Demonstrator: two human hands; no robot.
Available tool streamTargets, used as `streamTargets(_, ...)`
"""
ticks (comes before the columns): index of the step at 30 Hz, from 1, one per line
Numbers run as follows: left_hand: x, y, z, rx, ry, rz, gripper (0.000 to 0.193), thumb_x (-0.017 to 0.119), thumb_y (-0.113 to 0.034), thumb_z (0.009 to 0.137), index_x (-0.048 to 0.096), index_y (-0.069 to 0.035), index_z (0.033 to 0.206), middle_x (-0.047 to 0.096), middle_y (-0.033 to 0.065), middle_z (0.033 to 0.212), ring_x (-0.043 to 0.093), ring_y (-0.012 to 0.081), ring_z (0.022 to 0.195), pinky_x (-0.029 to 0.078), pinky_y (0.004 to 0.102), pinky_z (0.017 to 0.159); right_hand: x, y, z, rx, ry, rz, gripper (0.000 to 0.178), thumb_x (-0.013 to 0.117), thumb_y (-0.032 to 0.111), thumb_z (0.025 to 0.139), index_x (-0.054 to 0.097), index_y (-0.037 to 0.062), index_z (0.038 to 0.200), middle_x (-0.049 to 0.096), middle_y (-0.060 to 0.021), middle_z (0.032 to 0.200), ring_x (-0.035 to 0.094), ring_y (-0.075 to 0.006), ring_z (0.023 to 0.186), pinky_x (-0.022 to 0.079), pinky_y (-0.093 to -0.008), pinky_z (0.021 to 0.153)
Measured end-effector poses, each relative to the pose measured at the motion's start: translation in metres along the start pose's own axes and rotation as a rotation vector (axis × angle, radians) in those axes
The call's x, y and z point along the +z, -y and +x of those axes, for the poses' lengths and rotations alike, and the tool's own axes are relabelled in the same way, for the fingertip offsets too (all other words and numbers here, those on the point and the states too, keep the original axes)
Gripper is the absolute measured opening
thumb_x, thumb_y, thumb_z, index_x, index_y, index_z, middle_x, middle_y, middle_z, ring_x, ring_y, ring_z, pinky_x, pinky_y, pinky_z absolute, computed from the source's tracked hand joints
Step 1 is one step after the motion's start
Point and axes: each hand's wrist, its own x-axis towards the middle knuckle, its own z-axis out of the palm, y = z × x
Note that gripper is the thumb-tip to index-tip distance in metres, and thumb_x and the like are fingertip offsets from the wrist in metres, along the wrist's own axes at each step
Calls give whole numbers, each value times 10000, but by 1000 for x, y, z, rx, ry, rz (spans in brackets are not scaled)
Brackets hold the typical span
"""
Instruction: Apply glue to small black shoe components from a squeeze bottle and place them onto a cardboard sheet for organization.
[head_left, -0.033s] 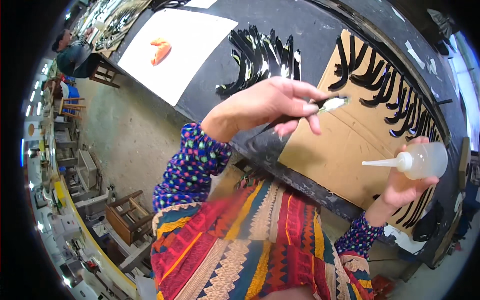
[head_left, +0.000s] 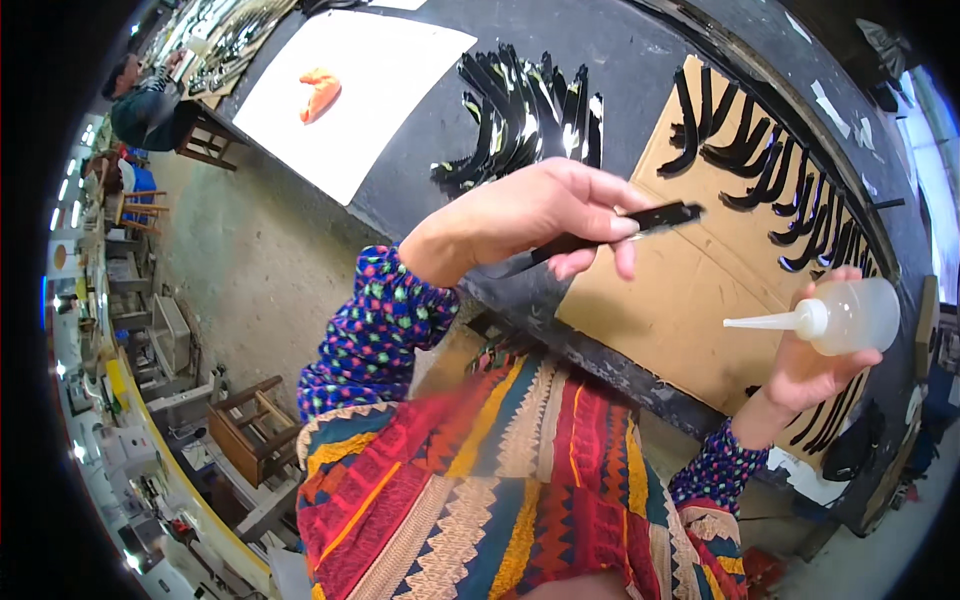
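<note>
My left hand (head_left: 545,215) pinches a slim black curved strip (head_left: 655,217) between thumb and fingers, above the near edge of the table. The strip's far end points right, its dark face turned up. In my right hand (head_left: 805,370) lies a translucent squeeze bottle (head_left: 855,318) with a long white nozzle pointing left. Beyond my left hand is a pile of similar black glossy strips (head_left: 525,115). More black strips (head_left: 770,160) lie in a row along the far side of a brown cardboard sheet (head_left: 650,320).
An orange crumpled cloth (head_left: 320,92) rests on a white sheet (head_left: 390,80) at the left of the dark table (head_left: 630,60). A wooden stool (head_left: 255,430) stands on the floor at left. Another person (head_left: 145,105) sits at the far left.
My left hand has turned the strip, so its dark face shows where a bright, shiny patch was. The bottle stays in my right hand, almost unmoved.
</note>
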Motion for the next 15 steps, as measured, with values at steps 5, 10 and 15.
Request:
streamTargets(5,3,10,-21,-116,-71,244,176,568,-133,828,600,-5,944,442,-54,530,330,-3,410,214,166,373,40,-26,8,-140,-80,-438,815,714,375,664,315,-15,1258,348,-146,1269,383,-286,1166,304,-454,964)
streamTargets(10,8,10,-34,-53,-175,368,136,648,-153,764,649,-46,849,416,-96,553,292,-14,440,172,164,397,51,-32,6,-155,-42,-648,928,703,498,615,279,6,1277,372,-147,1268,399,-297,1156,357,-470,914)
streamTargets(15,14,11,-39,-37,-176,371,136,668,-148,735,660,-49,827,449,-87,571,299,-11,449,180,164,400,51,-26,-1,-141,42,-673,965,709,499,609,251,-17,1283,365,-159,1287,387,-296,1173,299,-484,950)
